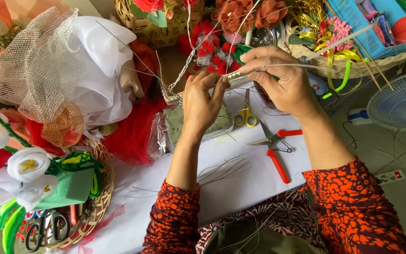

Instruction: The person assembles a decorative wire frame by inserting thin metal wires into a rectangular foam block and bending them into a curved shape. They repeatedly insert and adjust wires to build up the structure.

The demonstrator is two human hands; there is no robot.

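Observation:
My left hand [203,101] and my right hand [280,77] meet above the white tabletop [165,188], both pinching a thin silver wire [334,44] that runs up and to the right. The left fingers grip it near its wrapped end, and the right fingers hold it just beside them. Under the hands lie small yellow-handled scissors [245,113] and red-handled cutters [274,148]. A loose bundle of thin wires [224,170] lies on the white surface by my left forearm.
A woven basket with white and green fabric flowers [48,183] and black scissors [48,228] sits at the left. White cloth and netting [66,70] are piled behind. Baskets of red flowers and ribbons [334,37] stand at the back; a small fan [400,101] at the right.

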